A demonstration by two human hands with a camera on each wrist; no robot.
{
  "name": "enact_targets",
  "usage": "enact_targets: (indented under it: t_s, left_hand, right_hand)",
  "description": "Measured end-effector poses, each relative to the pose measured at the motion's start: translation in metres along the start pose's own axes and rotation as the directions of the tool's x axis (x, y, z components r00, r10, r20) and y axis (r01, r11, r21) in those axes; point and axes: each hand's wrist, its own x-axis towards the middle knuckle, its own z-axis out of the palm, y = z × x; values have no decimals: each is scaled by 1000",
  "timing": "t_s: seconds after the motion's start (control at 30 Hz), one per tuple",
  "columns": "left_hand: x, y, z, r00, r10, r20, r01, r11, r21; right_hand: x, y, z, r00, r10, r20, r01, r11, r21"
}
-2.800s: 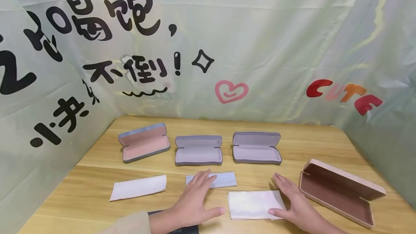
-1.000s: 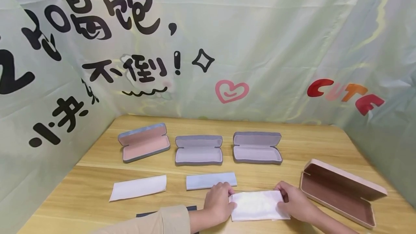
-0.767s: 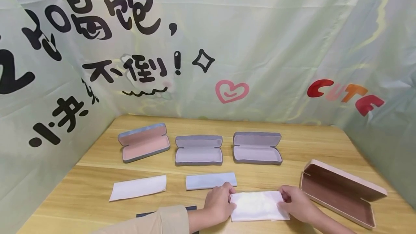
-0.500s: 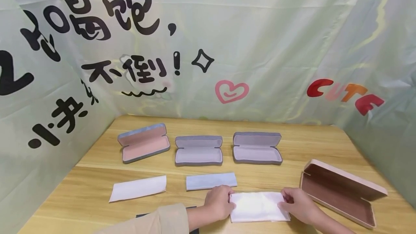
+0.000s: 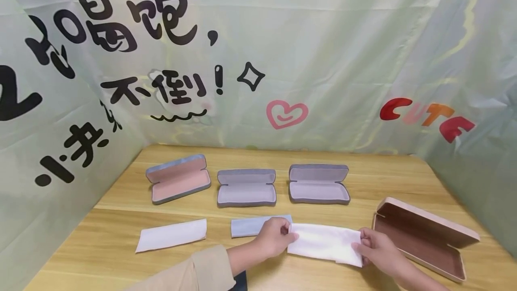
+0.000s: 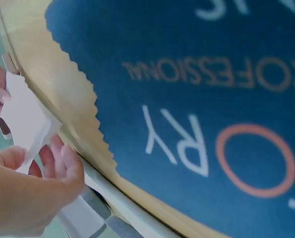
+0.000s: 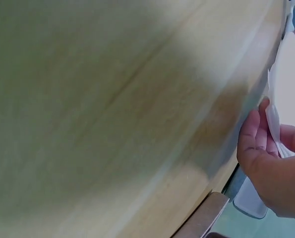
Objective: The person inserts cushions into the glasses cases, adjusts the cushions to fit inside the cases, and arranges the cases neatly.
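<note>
A folded white cloth (image 5: 324,241) is stretched between both hands, raised over the table in the head view. My left hand (image 5: 274,238) pinches its left end between thumb and fingers. At the right end my right hand (image 5: 378,250) pinches it the same way. In the left wrist view the cloth (image 6: 28,116) sags a little between the two hands. From the right wrist, its layers (image 7: 288,82) show edge-on above the thumb. A folded light blue cloth (image 5: 246,227) lies behind my left hand, partly covered by it. Right of my right hand stands an open brown-lined glasses case (image 5: 420,241).
Three more open glasses cases stand in a back row: one pink-lined (image 5: 181,186), two lilac-lined, a middle one (image 5: 246,194) and a right one (image 5: 319,191). Another white folded cloth (image 5: 173,235) lies at left. A dark blue printed cloth (image 6: 187,109) lies under my left forearm.
Both hands came down from hovering open, took the white cloth by its ends, and have now lifted it off the table, slightly away from me and tilted down to the right.
</note>
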Motion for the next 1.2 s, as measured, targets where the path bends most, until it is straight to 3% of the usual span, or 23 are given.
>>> enact_targets:
  t_s: [0.2,0.4,0.57,0.97,1.2]
  left_hand:
    - [8,5,6,999,-32,-9,31,999,-29]
    - [19,16,15,998,-40,-41,36,996,-76]
    - [28,26,25,997,-46,-58,38,992,-122]
    - [49,39,53,991,10,-132,-23,995,-94]
    - [58,48,64,990,6,-139,-19,996,-91]
  right_hand:
    - [-5,-3,-10,993,109,-52,-106,992,62]
    - [-9,-9,-18,969,198,-144,-186,978,93]
    - [-14,-5,-28,956,226,-187,-205,971,125]
    - [-23,13,-50,931,283,-229,-234,947,218]
    - [-24,20,-61,921,304,-245,-209,913,351]
